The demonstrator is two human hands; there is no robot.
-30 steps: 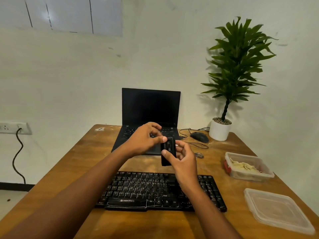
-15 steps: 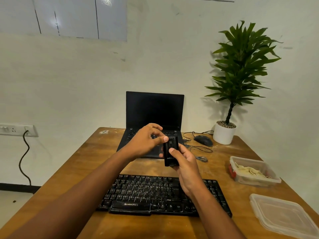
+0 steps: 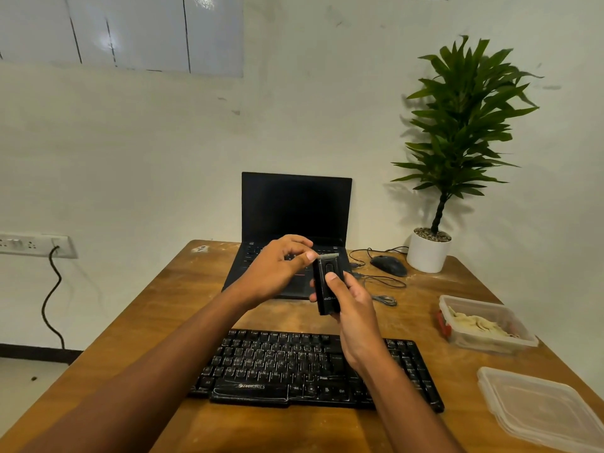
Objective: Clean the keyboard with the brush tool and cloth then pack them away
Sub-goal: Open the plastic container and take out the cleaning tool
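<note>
A black brush tool (image 3: pixel 324 291) is held upright above the table, between the keyboard and the laptop. My right hand (image 3: pixel 351 308) grips its body, thumb on the front slider. My left hand (image 3: pixel 277 269) pinches the tool's top left corner, where a thin grey strip of bristles (image 3: pixel 328 255) shows. The black keyboard (image 3: pixel 294 367) lies flat on the wooden table (image 3: pixel 137 338) near me, partly under my right forearm. A pale cloth (image 3: pixel 475 325) lies crumpled inside a clear plastic container (image 3: pixel 490 341) on the right.
An open black laptop (image 3: pixel 295 220) stands behind my hands. A black mouse (image 3: pixel 389 265) with loose cable and a potted plant (image 3: pixel 428 250) sit at the back right. The container's clear lid (image 3: pixel 542 410) lies at the near right. A wall socket (image 3: pixel 36 245) is at left.
The grey bristle strip now shows at the tool's top, and my right thumb has slid up the front. Both hands stay on the tool at about the same place.
</note>
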